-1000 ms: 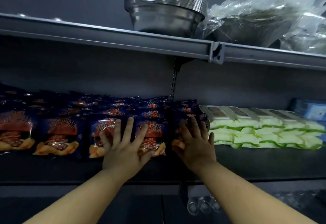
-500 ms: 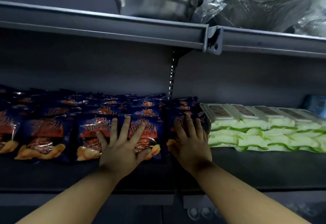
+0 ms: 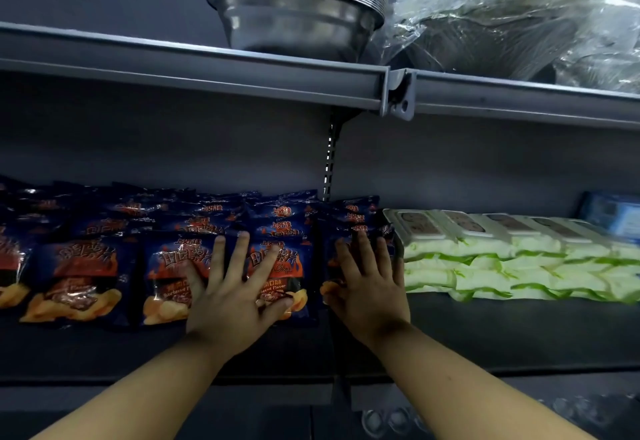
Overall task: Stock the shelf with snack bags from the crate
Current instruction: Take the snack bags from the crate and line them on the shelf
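Now squaring the row | shelf (image 3: 485, 335): snack bags (image 3: 79, 277) stand along its left half, crate unseen | your left hand (image 3: 232, 297) and right hand (image 3: 369, 287) press flat on front bags, fingers spread, gripping nothing | next: likely fetch more from crate.

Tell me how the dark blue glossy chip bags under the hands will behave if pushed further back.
The dark blue glossy chip bags look puffy, so probably light and yielding under the flat left hand and right hand. Their shiny film likely slides easily, and overlapping rows may ride up over each other.
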### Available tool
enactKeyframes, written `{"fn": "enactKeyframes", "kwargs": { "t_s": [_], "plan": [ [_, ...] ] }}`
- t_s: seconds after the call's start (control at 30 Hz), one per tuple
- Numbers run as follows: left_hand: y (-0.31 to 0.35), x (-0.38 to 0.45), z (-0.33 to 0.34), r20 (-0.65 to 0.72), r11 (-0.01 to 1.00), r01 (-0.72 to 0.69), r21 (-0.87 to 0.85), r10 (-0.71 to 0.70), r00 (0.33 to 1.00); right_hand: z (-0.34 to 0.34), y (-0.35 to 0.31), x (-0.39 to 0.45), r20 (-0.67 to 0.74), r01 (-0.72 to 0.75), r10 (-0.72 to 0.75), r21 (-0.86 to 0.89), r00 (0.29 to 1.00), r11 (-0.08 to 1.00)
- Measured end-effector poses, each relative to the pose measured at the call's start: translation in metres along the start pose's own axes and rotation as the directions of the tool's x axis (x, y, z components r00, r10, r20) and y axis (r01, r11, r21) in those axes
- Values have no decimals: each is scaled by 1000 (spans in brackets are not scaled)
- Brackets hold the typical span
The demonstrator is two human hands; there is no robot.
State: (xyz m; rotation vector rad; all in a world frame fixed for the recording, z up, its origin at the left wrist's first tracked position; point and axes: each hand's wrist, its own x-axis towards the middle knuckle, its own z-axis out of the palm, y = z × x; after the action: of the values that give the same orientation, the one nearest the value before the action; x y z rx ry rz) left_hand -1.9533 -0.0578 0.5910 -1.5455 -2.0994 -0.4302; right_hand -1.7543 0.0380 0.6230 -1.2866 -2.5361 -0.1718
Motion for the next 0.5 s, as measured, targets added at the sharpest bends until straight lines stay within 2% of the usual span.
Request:
{"fn": "enactKeyframes", "kwargs": {
  "t_s": [0.13,0.5],
  "plan": [
    [5,2,-1,-1,1000,-5,11,5,1000,0,-2,0,-28,22,-21,12,999,1000],
    [4,10,9,60,1000,-1,5,1,998,7,-1,10,32,18,-19,41,999,999]
  ]
}}
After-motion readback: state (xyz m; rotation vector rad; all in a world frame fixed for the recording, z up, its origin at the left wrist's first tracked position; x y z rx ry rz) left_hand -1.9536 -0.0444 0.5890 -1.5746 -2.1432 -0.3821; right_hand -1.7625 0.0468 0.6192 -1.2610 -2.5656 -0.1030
